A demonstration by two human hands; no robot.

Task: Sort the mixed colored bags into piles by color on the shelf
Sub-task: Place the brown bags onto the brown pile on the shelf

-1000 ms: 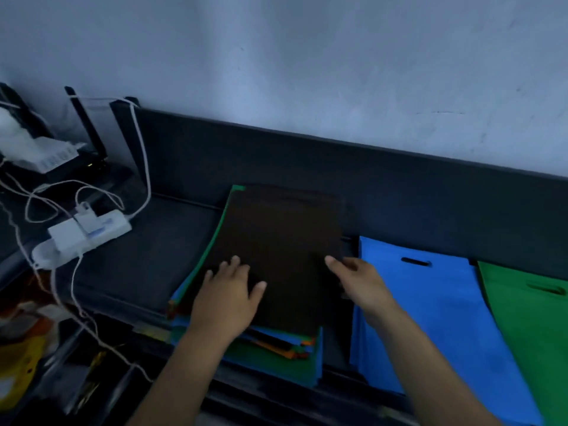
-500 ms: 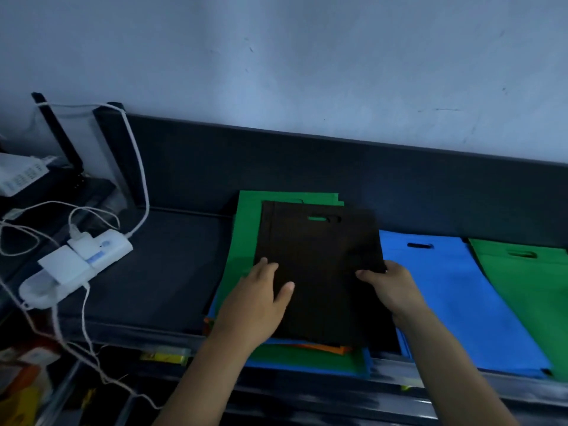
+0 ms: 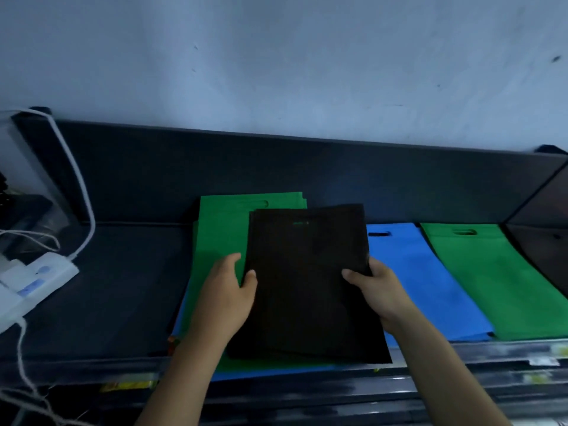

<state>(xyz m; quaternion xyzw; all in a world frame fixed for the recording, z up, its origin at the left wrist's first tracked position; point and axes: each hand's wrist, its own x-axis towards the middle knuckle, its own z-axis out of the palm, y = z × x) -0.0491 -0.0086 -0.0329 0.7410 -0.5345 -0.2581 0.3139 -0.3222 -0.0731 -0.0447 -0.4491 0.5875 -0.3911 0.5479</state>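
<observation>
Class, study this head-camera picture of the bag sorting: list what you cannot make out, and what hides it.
1. Mixed pile: how many bags and which colours lie beneath, covered by the black bags.
2. Left hand fingers: tucked under the black bags' edge.
3. Dark pile, far right: cut by the frame edge.
4. Shelf-edge labels: blurred.

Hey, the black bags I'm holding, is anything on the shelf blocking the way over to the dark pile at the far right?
The left hand and right hand grip the black bags. The blue pile and green pile lie flat between them and the dark pile; nothing upright blocks a carry over them.
</observation>
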